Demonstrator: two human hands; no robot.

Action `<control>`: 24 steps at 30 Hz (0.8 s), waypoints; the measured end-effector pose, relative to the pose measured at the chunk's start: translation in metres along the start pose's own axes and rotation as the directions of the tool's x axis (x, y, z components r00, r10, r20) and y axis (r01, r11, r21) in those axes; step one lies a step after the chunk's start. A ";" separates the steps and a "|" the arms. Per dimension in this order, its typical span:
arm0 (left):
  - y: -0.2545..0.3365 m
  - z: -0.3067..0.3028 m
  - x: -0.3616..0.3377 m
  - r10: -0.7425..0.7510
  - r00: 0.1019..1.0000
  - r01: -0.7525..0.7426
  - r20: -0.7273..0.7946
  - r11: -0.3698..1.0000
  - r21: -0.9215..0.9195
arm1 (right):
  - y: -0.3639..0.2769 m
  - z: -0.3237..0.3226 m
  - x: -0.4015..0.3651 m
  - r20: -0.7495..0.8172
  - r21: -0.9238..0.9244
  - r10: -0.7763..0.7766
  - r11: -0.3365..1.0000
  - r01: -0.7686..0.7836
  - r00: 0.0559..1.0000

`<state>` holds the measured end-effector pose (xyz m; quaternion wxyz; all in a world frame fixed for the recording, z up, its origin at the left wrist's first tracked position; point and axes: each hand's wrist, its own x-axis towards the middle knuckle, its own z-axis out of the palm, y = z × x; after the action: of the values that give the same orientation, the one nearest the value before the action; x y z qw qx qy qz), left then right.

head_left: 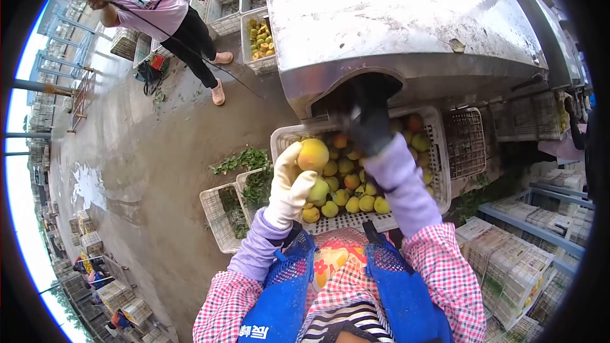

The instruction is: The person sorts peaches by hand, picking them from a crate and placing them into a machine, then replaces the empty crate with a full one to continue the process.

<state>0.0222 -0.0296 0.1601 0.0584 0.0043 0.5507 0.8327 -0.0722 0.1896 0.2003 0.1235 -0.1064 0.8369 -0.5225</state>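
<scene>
My left hand (290, 187), in a white glove, is wrapped round a yellow-orange peach (313, 154) above the left part of a white crate (440, 159). Greenish-yellow and reddish peaches (351, 181) fill much of the crate. My right hand (373, 124), in a dark glove, reaches over the crate to the arched opening (330, 98) of a metal machine (406, 22). Motion blur and shadow hide its fingers and anything in them.
A person (162, 13) in a pink shirt stands at the upper left near a crate of fruit (261, 39). Crates with leaves (223, 216) lie left of my crate. Stacked crates (508, 260) and blue rails (540, 221) are at the right.
</scene>
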 end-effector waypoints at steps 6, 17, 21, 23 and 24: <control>0.020 0.018 0.004 0.006 0.976 -0.050 0.217 0.979 0.197 | -0.005 0.044 -0.062 -0.010 0.565 0.044 0.825 -0.031 0.999; 0.012 0.025 0.020 0.098 0.983 -0.163 0.157 0.861 0.482 | 0.010 0.051 -0.058 -0.393 0.087 -0.043 0.993 0.083 0.919; 0.007 0.022 0.025 0.193 0.968 -0.249 0.159 0.798 0.548 | 0.006 0.054 -0.051 -0.432 0.253 -0.005 0.959 0.127 0.902; 0.007 0.019 0.022 0.168 0.974 -0.225 0.152 0.790 0.571 | 0.011 0.059 -0.048 -0.426 0.399 0.036 0.904 0.151 0.904; 0.007 0.018 0.022 0.165 0.974 -0.226 0.157 0.777 0.588 | 0.013 0.061 -0.047 -0.415 0.400 0.031 0.904 0.151 0.909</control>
<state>0.0008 -0.0137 0.1726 -0.0063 0.1199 0.7796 0.6146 -0.0090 0.1584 0.1673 -0.0519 0.0090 0.7067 -0.7055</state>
